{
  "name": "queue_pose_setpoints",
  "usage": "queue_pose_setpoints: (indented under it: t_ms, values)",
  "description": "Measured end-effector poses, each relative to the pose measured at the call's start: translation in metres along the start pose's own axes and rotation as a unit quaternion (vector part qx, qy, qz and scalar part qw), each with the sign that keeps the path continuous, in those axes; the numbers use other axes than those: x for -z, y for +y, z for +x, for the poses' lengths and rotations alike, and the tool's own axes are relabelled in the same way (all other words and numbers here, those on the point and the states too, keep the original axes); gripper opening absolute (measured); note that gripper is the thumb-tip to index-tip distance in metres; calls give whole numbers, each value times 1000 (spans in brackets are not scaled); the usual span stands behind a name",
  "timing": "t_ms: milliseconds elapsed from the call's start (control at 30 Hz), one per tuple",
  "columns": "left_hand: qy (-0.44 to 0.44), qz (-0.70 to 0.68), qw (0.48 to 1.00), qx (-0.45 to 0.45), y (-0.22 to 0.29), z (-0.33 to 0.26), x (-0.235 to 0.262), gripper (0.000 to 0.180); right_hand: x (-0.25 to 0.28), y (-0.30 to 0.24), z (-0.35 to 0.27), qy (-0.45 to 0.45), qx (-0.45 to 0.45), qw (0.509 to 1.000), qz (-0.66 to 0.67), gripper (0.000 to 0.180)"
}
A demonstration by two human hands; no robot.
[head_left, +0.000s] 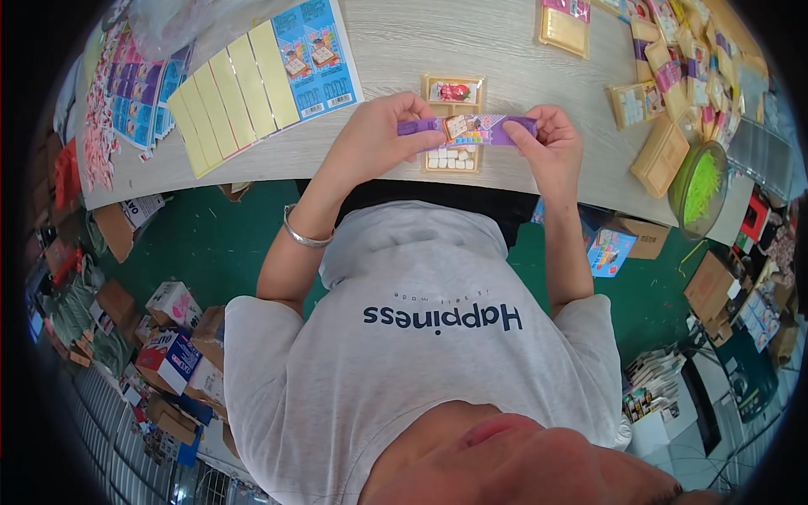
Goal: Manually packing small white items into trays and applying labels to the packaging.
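Between my two hands a purple printed label strip (471, 130) is stretched out flat. My left hand (389, 135) pinches its left end, and my right hand (543, 143) pinches the right end between thumb and fingers. Directly beneath the strip lies a small clear plastic tray (454, 162) on the table. White cube-shaped pieces fill its near compartment, and something red shows in the far one. The strip hides the tray's middle; I cannot tell whether the two touch.
A sheet of blue labels (316, 59), partly peeled to yellow backing, lies at left beside more label sheets (139, 93). Several labelled trays (673, 76) are heaped at right, near a bowl of green shreds (703, 189). Another tray (564, 29) sits at the back.
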State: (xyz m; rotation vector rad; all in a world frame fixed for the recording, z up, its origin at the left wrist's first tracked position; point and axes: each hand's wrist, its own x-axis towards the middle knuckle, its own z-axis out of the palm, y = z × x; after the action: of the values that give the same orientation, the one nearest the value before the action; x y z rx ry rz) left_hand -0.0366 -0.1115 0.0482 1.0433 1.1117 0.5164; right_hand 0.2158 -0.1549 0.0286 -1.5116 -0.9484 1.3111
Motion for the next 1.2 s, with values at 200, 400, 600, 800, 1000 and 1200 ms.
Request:
queue_pose_setpoints:
  t_ms: [200,400,600,800,1000,1200]
  values:
    - [45,240,969,28,1,20,9,27,-11,15,8,35,17,996,-78,17]
    - [96,289,953,9,-15,29,7,40,-11,24,11,49,20,993,-109,17]
    - [144,335,931,-23,-21,20,0,43,-24,10,8,62,49,958,-274,28]
    - [190,405,893,55,-50,-58,-4,42,-42,16,-35,-5,96,931,-352,38]
    - [180,-134,948,224,-92,-98,-20,35,-54,20,-41,-32,113,935,-334,40]
    - [198,-242,937,158,-90,-92,-37,33,-56,22,-42,-43,102,934,-341,36]
